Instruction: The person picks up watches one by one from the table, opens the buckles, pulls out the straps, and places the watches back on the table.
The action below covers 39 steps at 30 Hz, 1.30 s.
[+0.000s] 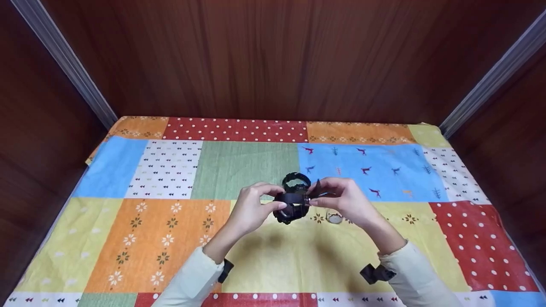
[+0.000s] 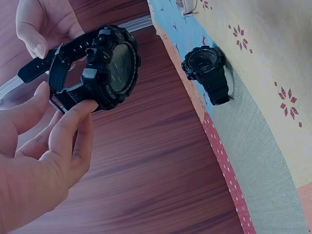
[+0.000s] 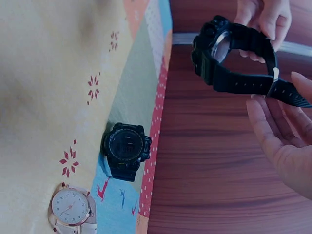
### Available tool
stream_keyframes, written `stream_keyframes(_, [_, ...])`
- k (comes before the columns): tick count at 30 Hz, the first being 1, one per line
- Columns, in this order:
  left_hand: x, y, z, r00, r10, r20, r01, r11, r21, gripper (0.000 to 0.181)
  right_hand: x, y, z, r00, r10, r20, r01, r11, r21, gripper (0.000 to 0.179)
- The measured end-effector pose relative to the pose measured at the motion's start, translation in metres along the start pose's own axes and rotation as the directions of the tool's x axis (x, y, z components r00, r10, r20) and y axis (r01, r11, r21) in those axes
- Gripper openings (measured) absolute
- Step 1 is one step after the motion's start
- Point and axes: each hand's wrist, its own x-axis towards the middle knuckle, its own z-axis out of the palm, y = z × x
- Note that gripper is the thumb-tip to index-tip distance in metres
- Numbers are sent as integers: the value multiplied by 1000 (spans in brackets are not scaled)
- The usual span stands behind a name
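Holding black watch [image 2: 117,68] above mid-tabletop [image 1: 264,264]: my left hand [image 1: 251,209] pinches strap [image 3: 239,83] near case [image 3: 207,61], right hand [image 1: 345,200] strap's end; second watch [image 2: 204,61] sits toward far edge, white-dialled watch [image 3: 69,207] nearer right edge.

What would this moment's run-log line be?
left hand: holds black watch | right hand: pinches its strap end | on cloth: second black watch, white-faced watch

Left fingers [image 1: 272,188] and right fingers [image 1: 329,182] pinch close together, forearms [image 1: 187,277] angled inward
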Motion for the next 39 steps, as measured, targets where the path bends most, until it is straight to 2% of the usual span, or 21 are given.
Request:
stream_keyframes(11, [-1, -2, -1, 999, 37, -5, -37, 999, -20, 21, -2, -1, -4, 1000, -8, 18, 8, 999, 36, 25])
stream_keyframes(39, [-3, -1, -4, 1000, 31, 2, -31, 998, -48, 18, -3, 5, -7, 1000, 14, 24, -17, 993, 115, 32])
